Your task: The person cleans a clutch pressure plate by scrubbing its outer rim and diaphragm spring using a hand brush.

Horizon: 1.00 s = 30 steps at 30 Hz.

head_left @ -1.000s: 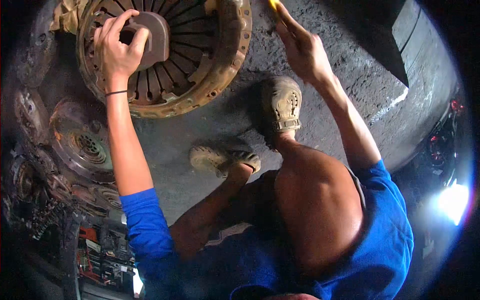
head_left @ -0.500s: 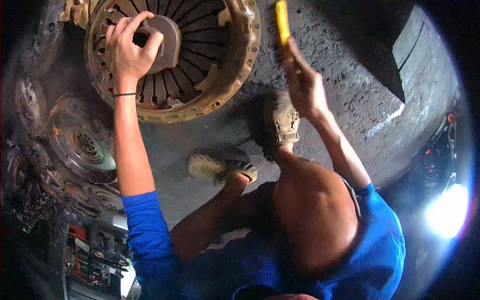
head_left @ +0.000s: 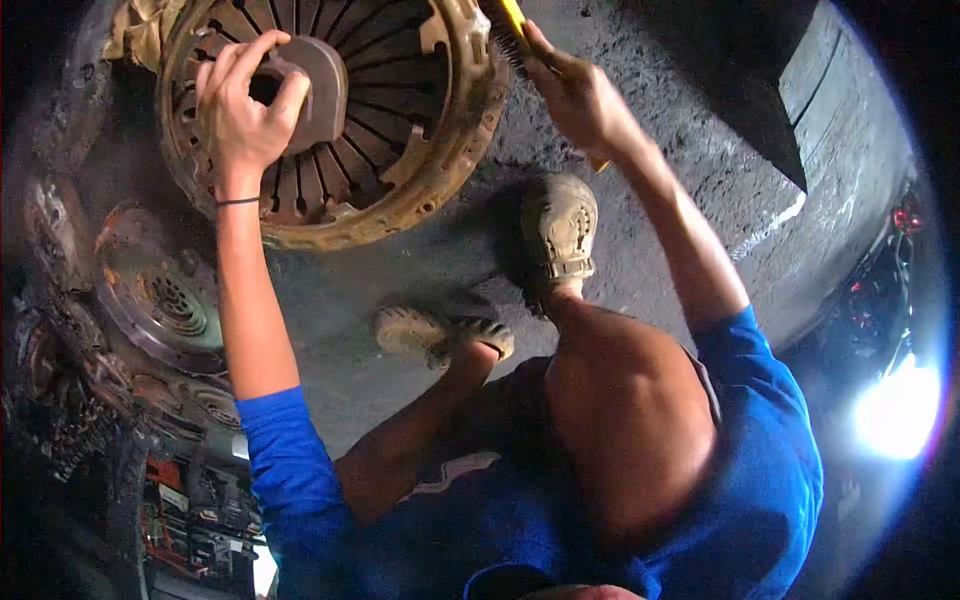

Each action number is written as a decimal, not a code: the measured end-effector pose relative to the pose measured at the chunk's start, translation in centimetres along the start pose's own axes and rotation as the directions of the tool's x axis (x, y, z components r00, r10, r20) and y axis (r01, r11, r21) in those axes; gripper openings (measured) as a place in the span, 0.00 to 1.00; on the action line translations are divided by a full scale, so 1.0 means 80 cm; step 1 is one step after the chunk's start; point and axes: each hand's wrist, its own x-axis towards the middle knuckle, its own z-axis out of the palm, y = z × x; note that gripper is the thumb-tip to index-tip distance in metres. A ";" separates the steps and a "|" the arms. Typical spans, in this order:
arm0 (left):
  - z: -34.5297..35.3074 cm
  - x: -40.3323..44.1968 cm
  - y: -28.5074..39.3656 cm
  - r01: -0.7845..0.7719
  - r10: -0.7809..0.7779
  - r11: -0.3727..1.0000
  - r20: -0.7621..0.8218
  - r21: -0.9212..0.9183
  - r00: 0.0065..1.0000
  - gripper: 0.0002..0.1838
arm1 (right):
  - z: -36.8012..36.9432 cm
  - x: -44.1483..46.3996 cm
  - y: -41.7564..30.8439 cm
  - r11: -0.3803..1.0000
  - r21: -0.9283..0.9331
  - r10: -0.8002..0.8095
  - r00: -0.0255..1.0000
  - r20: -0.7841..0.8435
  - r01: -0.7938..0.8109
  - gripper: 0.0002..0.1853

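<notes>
A round clutch pressure plate (head_left: 463, 140), rusty brown at the rim with slotted spring fingers inside, is at the top of the view. At its centre is a thick grey collar (head_left: 328, 95). My left hand (head_left: 243, 118) is on this collar, fingers and thumb curled around its central hole. In my right hand (head_left: 585, 108), the fingers are closed around a yellow-handled wire brush (head_left: 513, 14). Its dark bristles are beside the plate's right rim; whether they touch it I cannot tell.
Dirty round clutch parts, one a disc (head_left: 165, 290), lie along the left. My shoes (head_left: 560, 225) are on the dark floor below the plate. A dark slab-like object (head_left: 835, 80) is at upper right, a bright lamp (head_left: 897, 410) at far right, and tools (head_left: 190, 520) at lower left.
My right hand has swung the wire brush left, up to the plate's rim. The plate and my left hand on the collar appear slightly further left in view.
</notes>
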 end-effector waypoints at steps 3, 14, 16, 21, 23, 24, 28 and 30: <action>-0.005 0.003 0.008 0.035 -0.035 0.999 0.023 0.016 0.999 0.20 | -0.056 -0.003 -0.021 0.981 -0.121 0.168 0.975 0.146 -0.151 0.25; -0.006 0.005 0.016 0.060 -0.062 0.996 0.030 0.067 0.998 0.20 | -0.063 -0.020 -0.014 0.982 -0.182 -0.011 0.983 0.182 0.044 0.26; -0.005 0.005 0.016 0.059 -0.059 0.998 0.007 0.038 0.998 0.20 | -0.070 -0.040 0.010 0.962 -0.227 -0.110 0.978 0.176 0.149 0.26; -0.006 0.007 0.015 0.032 -0.033 0.999 0.019 0.035 0.999 0.20 | -0.050 0.004 -0.008 0.956 -0.264 -0.087 0.984 0.155 0.126 0.25; -0.008 0.007 0.017 0.027 -0.029 0.997 0.020 0.066 0.999 0.20 | -0.069 -0.009 -0.023 0.955 -0.269 -0.068 0.978 0.199 0.121 0.25; -0.008 0.007 0.017 0.022 -0.023 0.997 0.021 0.078 1.000 0.20 | -0.077 -0.017 -0.025 0.955 -0.274 -0.055 0.974 0.218 0.115 0.25; -0.007 0.008 0.022 0.071 -0.072 0.996 0.017 0.047 0.997 0.20 | -0.086 -0.005 -0.023 0.923 -0.378 0.044 0.951 0.305 0.078 0.27; -0.005 0.004 0.023 0.058 -0.059 0.998 0.024 0.037 0.998 0.19 | -0.067 0.002 -0.019 0.935 -0.332 -0.054 0.974 0.218 0.126 0.30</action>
